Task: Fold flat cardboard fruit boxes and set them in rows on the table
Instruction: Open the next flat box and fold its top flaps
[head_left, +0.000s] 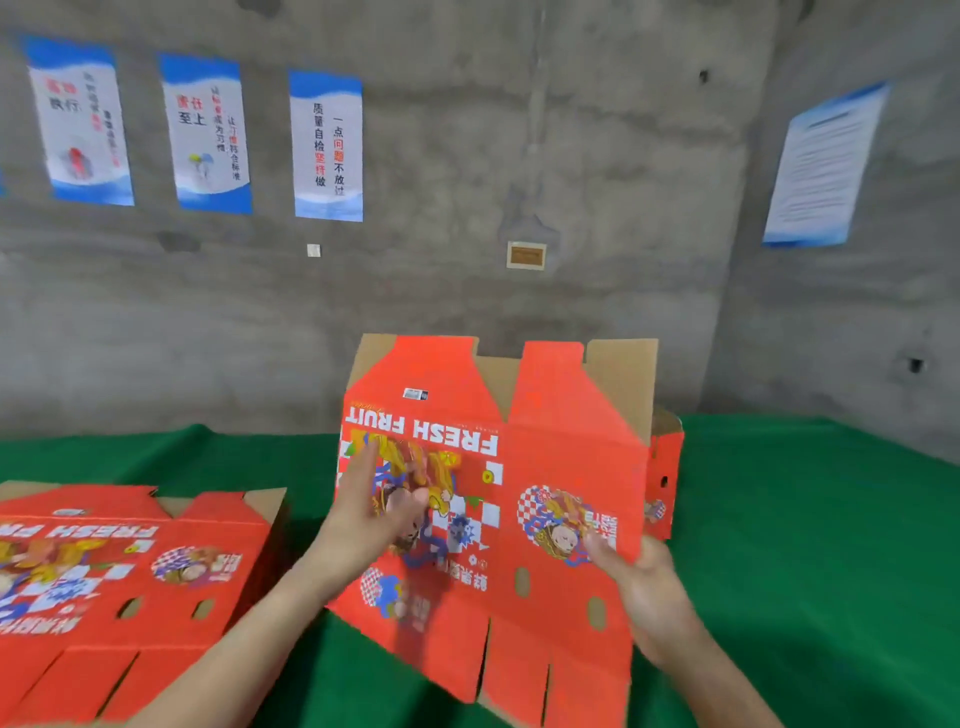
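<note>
The left hand lies with straight fingers pressed flat against the printed face of the fruit box. The right hand grips the box's right edge, thumb on the front and fingers apparently curled behind, though blur softens this. The box stands directly ahead between the two hands, raised off the green bench and leaning a little. Its long axis runs left to right across the person, with one set of flaps pointing up toward the wall and the slotted flaps hanging down toward the body. Its lettering reads upside down from here. Both hands touch it, so neither has to reach, and the right one at the edge looks better placed to swing the end panel round. Just behind that right edge a red panel shows; it may be this box's own far side or a second box, which cannot be told. One held box is plain. To the left lies a flat blank, perhaps topping a stack. Four posters hang in full view on the wall
</note>
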